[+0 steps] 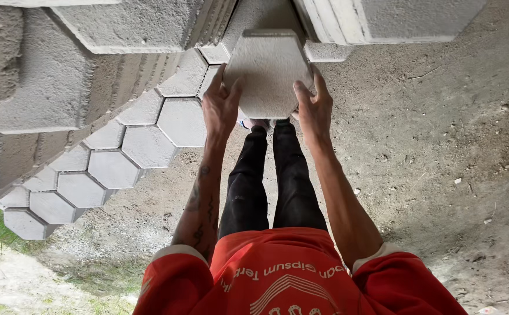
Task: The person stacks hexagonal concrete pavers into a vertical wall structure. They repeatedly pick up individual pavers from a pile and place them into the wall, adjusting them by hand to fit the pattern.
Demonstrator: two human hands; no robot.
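both hands grip one hexagonal paver [269,70] by its side edges, left hand [220,105] and right hand [313,108], held above the dirt ground [429,146], not yet placed. beside it a strip of laid pavers [114,157] already runs along the concrete blocks [44,87]; bare ground is left.

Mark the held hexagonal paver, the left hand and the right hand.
hexagonal paver [269,70], head view, middle of its flat face.
left hand [219,108], head view, back of hand.
right hand [314,111], head view, back of hand.
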